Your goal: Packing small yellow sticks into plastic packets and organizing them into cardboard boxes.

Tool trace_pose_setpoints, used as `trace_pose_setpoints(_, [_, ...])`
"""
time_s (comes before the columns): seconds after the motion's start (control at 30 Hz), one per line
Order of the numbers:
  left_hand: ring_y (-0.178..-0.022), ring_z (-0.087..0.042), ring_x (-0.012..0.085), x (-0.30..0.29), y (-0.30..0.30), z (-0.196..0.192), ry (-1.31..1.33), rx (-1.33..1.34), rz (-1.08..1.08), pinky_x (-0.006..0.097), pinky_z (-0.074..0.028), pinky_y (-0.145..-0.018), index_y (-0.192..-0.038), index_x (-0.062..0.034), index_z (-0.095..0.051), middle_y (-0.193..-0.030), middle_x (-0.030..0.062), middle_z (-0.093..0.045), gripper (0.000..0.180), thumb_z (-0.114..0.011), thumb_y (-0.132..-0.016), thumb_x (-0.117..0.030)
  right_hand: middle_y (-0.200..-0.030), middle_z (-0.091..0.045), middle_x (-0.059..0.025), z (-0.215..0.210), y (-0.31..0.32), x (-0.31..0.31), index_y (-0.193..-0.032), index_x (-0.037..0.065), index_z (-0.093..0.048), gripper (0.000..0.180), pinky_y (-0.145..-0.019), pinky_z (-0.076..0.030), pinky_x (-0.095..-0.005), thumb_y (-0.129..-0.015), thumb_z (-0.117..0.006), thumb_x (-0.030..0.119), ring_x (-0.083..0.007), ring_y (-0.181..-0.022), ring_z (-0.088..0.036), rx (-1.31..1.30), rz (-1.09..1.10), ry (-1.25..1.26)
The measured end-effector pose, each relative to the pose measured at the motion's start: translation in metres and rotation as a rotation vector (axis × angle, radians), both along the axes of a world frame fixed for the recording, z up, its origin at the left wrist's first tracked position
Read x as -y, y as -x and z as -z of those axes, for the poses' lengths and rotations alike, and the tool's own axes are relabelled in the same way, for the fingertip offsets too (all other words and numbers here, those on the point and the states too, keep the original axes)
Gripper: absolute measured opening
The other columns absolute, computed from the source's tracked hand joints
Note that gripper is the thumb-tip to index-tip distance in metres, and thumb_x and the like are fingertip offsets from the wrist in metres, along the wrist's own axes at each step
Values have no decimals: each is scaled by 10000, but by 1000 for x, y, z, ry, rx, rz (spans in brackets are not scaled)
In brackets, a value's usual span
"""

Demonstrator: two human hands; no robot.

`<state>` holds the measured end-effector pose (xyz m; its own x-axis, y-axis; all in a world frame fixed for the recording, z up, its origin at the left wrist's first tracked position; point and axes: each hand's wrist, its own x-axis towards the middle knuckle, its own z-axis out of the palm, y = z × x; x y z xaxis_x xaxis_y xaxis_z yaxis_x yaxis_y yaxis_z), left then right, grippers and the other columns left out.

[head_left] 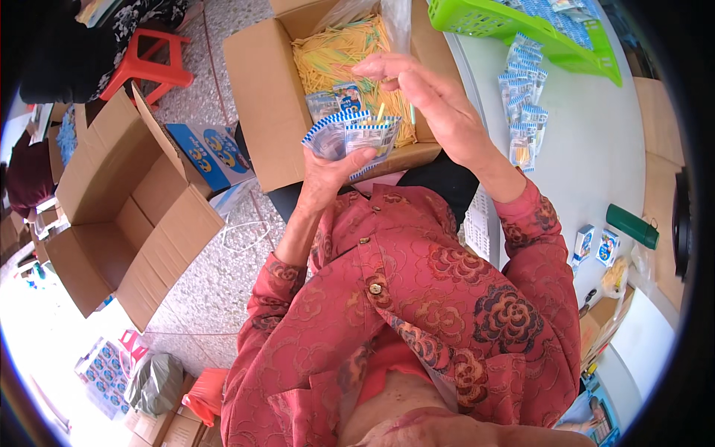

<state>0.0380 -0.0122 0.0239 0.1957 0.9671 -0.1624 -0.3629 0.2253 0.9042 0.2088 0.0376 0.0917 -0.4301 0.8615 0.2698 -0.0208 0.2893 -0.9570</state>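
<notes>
My left hand [326,177] is closed round a few clear plastic packets [335,138] with blue-and-white striped edges, thumb on the front one. A thin yellowish stick [380,113] pokes up from the top of that packet. My right hand [447,115] hovers just to the right with its fingers stretched out, and I see nothing held in it. Under both hands, a cardboard box [257,97] by my lap contains a heap of thin pastel sticks [335,56], mostly yellow with some green and orange. Part of the heap is hidden by my hands and the packets.
To the right, a pale table [588,134] carries a row of filled packets [525,97], a green basket [488,22] and a dark green case [631,226]. On the left are an open cardboard box [134,216] and a red stool [153,63].
</notes>
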Motion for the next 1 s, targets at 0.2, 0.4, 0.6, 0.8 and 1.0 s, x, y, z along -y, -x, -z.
trace_pose_setpoints(0.2, [-844,-568,116,0,-6,-1,3,-1,2,276,-468,-780,-1014,-4,-555,-933,49,-607,377,-733,-687,-59,-1095,-547,-36,3,9,1,-1087,43,-548,364,-888,-359,-259,-949,-341,309,-110,-1039,-470,-144,27,48])
trace_pose_setpoints(0.4, [-839,-570,115,0,-5,2,-6,-23,-17,279,-470,-775,-1016,-4,-557,-930,50,-608,360,-717,-694,-36,-1099,-548,-19,10,13,1,-1083,42,-547,363,-884,-359,-253,-948,-345,313,-105,-1038,-469,-129,33,12])
trace_pose_setpoints(0.6, [-858,-570,126,-1,-5,1,-7,42,-54,279,-465,-787,-1038,-8,-546,-949,47,-601,388,-715,-690,-21,-1138,-536,-23,21,7,0,-1102,51,-543,355,-974,-297,-294,-948,-341,300,-160,-1121,-430,-66,27,-51])
trace_pose_setpoints(0.8, [-882,-570,134,-2,-5,1,39,113,-102,280,-459,-801,-1055,-26,-538,-974,47,-598,408,-716,-688,-14,-1215,-486,-61,24,-1,2,-1169,44,-506,361,-1014,-258,-325,-943,-346,277,-202,-1189,-373,61,-17,-53])
trace_pose_setpoints(1.0, [-877,-573,137,-2,-7,1,64,160,-159,286,-461,-799,-1050,-44,-541,-964,40,-599,403,-713,-687,-9,-1169,-480,-78,29,-5,17,-1210,64,-482,342,-943,-328,-302,-904,-452,215,-176,-1087,-433,72,-16,66])
